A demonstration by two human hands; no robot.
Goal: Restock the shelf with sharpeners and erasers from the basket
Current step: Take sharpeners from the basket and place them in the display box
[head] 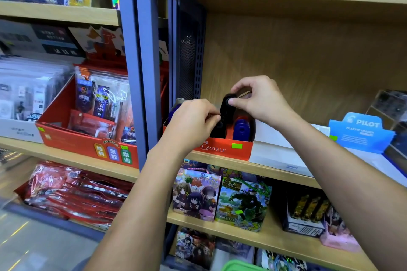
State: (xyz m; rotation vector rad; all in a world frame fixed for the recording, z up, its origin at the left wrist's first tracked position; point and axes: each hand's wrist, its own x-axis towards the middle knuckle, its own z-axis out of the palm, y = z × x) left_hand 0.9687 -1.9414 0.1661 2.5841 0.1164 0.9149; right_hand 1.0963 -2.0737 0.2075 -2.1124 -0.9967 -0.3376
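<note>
Two hands meet at a wooden shelf in a stationery shop I'm watching remotely. My right hand pinches a black sharpener standing upright in the red display box, thumb on its top. My left hand curls its fingers at the sharpener's lower side. One blue sharpener stands beside it. One white box and one blue Pilot eraser box sit to the right.

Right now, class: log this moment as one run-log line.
left hand: pinches black sharpener low | right hand: pinches its top | sharpener: upright in red box | blue sharpeners: beside it
</note>
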